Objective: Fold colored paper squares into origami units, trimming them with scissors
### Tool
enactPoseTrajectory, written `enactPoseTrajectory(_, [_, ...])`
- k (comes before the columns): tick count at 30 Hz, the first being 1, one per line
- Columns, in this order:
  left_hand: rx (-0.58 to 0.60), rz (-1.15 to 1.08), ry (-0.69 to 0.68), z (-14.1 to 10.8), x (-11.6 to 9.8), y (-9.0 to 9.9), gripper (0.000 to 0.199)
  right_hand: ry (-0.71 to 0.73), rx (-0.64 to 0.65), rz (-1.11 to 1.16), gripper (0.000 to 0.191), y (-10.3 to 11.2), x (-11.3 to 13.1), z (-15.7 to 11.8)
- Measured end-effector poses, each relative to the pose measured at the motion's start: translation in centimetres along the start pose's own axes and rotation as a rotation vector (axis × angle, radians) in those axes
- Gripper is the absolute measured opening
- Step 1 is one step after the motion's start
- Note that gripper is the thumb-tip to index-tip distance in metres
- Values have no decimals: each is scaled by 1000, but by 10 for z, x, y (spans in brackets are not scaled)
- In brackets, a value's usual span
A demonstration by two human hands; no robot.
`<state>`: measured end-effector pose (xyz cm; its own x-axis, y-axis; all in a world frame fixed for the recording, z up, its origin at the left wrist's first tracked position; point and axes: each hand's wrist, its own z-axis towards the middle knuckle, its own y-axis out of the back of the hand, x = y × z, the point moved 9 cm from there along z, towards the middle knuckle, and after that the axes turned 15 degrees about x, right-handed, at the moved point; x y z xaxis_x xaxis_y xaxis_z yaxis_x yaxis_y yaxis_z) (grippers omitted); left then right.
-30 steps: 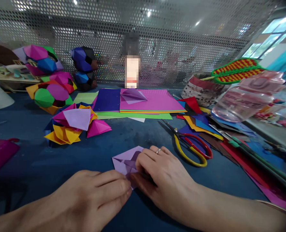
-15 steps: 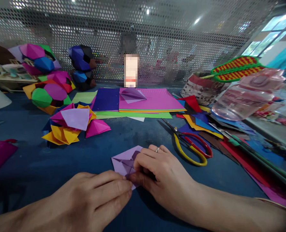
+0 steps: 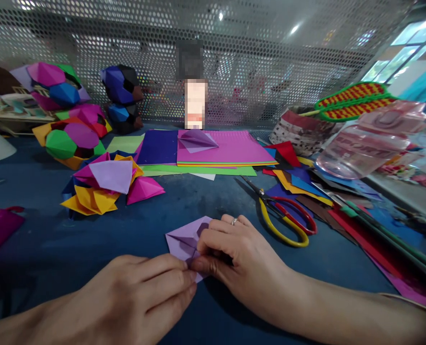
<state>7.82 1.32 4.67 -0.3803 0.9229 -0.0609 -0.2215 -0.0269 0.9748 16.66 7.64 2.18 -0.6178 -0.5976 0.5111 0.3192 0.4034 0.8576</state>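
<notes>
A folded piece of light purple paper (image 3: 180,237) lies on the dark blue table, its upper left part showing creases and a raised fold. My right hand (image 3: 237,258), a ring on one finger, curls over the paper's right side and pinches it between thumb and fingers. From the lower left, my left hand (image 3: 148,287) presses its fingertips onto the paper's bottom edge, right against the right thumb. The left thumb and the part of the paper beneath both hands are hidden.
Scissors (image 3: 279,215) with red and yellow handles lie right of my hands. Folded paper pieces (image 3: 110,179) sit at left, below paper balls (image 3: 72,143). A pink paper stack (image 3: 230,148) is behind. A clear bottle (image 3: 363,146) and paper scraps (image 3: 302,187) occupy the right.
Both hands stay at the paper's lower edge, with only a slight shift of the fingers. The paper has hardly moved.
</notes>
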Motion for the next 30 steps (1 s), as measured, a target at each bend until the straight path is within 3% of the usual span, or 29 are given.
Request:
enactPoseTrajectory(4, [-21,1,7,-3,0,1,29,-11,-25,-60,19,0,2,-1])
enactPoseTrajectory(11, [74,92,-84,-12,-9,-11,35,-106,-71,-131,27,3,-3,-5])
enactPoseTrajectory(17, [-85,173,-39,-13,-12,-2,42,-68,-70,-148,35,8,-6,-9])
enactPoseTrajectory(27, [-103,202,-14,-33,-10,-9,34,-38,-5,-36,34,16,-17,-16])
enactPoseTrajectory(30, [-99,207,-18,-34,-11,-7,34,-51,-37,30,45,21,-23,-17])
